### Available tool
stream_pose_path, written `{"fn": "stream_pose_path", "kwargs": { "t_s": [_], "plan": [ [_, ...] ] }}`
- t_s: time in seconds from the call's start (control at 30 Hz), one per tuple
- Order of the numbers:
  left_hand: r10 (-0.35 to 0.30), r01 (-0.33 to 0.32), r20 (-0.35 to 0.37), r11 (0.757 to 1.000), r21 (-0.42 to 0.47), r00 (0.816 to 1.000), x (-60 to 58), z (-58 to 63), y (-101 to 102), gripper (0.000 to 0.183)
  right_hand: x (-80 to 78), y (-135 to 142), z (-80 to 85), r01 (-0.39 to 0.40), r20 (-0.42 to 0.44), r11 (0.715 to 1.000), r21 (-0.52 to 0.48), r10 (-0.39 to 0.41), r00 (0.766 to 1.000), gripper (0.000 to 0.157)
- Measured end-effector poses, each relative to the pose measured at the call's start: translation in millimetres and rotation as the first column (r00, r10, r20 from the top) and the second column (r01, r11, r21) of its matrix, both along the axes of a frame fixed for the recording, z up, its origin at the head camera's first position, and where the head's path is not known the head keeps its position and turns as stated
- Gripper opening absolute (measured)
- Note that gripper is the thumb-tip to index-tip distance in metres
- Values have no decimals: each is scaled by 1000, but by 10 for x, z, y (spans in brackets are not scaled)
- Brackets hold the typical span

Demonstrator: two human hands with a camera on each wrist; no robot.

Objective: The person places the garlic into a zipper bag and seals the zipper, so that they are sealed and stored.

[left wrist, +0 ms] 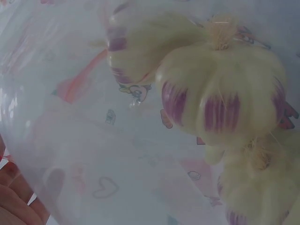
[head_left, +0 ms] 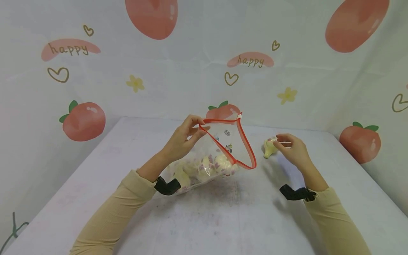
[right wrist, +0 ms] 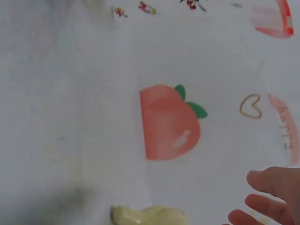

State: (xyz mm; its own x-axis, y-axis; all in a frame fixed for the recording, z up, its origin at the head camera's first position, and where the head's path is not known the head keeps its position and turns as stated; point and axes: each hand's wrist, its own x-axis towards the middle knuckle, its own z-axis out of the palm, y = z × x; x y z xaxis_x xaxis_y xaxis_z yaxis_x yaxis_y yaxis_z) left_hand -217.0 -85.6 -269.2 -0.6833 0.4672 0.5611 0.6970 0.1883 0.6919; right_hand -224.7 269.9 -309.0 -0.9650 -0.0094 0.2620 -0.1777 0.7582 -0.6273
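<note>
My left hand (head_left: 183, 138) pinches the red-edged mouth of a clear plastic zip bag (head_left: 236, 141), which gapes toward the right. Several garlic bulbs (head_left: 207, 168) lie inside, pale with purple streaks; through the plastic the left wrist view shows a garlic bulb (left wrist: 220, 98) close up. Right of the bag, my right hand (head_left: 293, 148) holds one garlic bulb (head_left: 269, 148) at its fingertips, stem down. Only the pale stem end (right wrist: 150, 215) enters the bottom of the right wrist view, so the contact is hidden there.
Beneath the bag is a pale table (head_left: 210, 223) with faint marks. Behind it hangs a white backdrop (head_left: 191, 78) printed with peaches, hearts and flowers. Black bands (head_left: 167, 186) sit on both wrists. A dark cord (head_left: 14, 230) shows at the far left.
</note>
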Motion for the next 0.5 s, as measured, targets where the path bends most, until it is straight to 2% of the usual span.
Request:
{"fn": "stream_pose_path", "kwargs": {
  "t_s": [0.3, 0.5],
  "plan": [
    [0, 0, 0, 1000, 0, 1000, 4, -12, 0, 20, -116, 108, -186, 95, 87, 994, -50, -90, 992, 52],
    [-3, 3, -5, 1000, 0, 1000, -1, -21, -2, 19, -192, 140, -278, 111, 143, 992, -65, -101, 985, 56]
  ]
}}
